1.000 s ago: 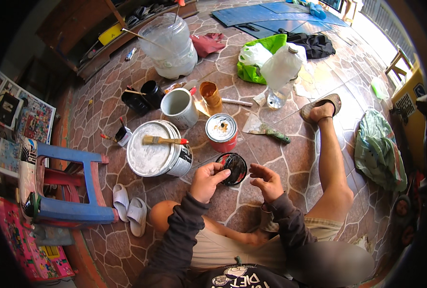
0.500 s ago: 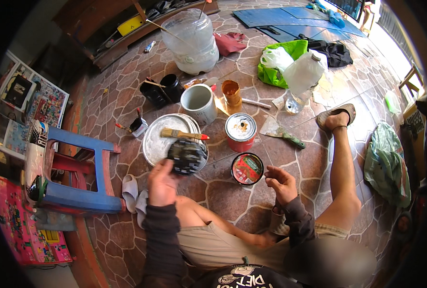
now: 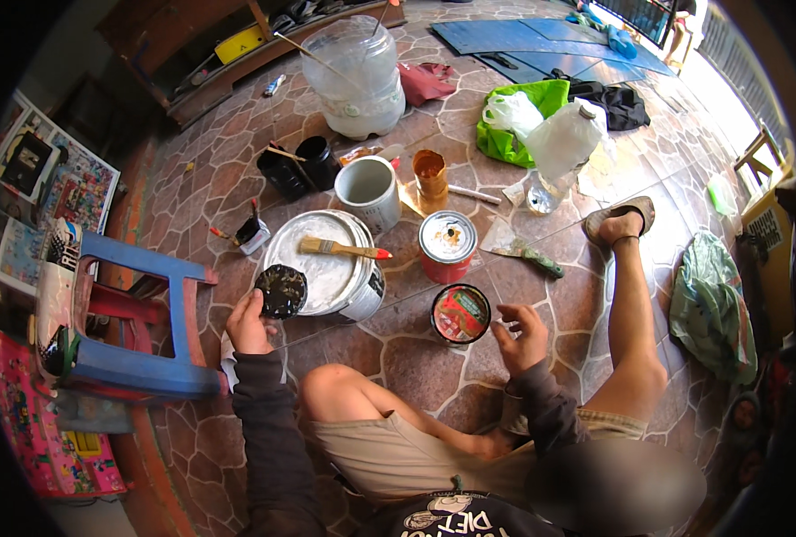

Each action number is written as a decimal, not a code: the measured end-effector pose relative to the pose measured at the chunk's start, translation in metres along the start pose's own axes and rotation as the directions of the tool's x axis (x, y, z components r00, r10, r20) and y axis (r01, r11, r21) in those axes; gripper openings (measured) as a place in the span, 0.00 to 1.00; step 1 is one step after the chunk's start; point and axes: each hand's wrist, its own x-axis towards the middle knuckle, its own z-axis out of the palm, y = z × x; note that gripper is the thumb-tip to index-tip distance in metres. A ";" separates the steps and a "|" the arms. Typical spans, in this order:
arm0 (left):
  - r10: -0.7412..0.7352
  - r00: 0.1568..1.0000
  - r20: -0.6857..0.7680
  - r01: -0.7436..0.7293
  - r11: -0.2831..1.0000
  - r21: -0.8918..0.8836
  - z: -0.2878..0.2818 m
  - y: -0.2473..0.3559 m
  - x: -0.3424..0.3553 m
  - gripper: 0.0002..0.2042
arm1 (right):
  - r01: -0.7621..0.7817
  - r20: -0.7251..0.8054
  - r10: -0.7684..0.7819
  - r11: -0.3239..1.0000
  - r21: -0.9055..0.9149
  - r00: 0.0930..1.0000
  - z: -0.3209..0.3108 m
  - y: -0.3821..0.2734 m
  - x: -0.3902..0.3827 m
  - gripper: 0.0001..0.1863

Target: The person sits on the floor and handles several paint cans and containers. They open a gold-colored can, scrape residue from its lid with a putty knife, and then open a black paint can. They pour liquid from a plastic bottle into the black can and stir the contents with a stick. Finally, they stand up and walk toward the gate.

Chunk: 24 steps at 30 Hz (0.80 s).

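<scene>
My left hand point(image 3: 249, 326) holds a round black, paint-smeared lid point(image 3: 282, 290) by its edge, at the left side of a white bucket point(image 3: 286, 255). A wooden brush with a red handle tip point(image 3: 335, 249) lies across that bucket's lid. The uncovered small can point(image 3: 460, 316), with red and green inside its dark rim, stands on the floor in front of me. Just right of it, my right hand point(image 3: 519, 336) has loosely curled fingers apart, holding nothing. A red can point(image 3: 448, 249) with a white top stands behind the small can.
A grey container point(image 3: 366, 201), black cups point(image 3: 286, 174), a scraper point(image 3: 539, 262) and a plastic jug point(image 3: 340, 76) stand or lie beyond. A blue-and-red stool point(image 3: 125, 376) is at my left. A green plastic bag point(image 3: 711, 304) lies right, beside my outstretched leg point(image 3: 630, 322).
My left hand has lifted the black lid off the small can and carried it left to the bucket's side, uncovering the can. My right hand has shifted slightly right, staying near the can.
</scene>
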 end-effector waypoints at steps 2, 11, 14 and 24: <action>0.057 0.997 -0.044 -0.047 0.979 0.199 -0.003 -0.001 0.004 0.15 | -0.229 -0.004 0.233 0.959 0.169 0.973 0.000 0.016 0.011 0.12; 0.258 0.964 -0.069 -0.211 0.894 0.395 -0.016 -0.026 -0.025 0.26 | -0.246 -0.069 0.237 0.942 -0.227 0.969 -0.007 0.120 0.091 0.16; 0.499 0.830 -0.250 -0.322 0.794 0.516 0.013 -0.050 -0.077 0.16 | -0.099 0.004 0.111 0.901 -0.423 0.994 -0.005 0.144 0.108 0.22; 0.282 0.650 0.706 -0.696 0.593 0.404 0.177 -0.098 -0.161 0.60 | 0.036 0.143 0.087 0.725 -0.688 0.986 0.014 0.186 0.103 0.27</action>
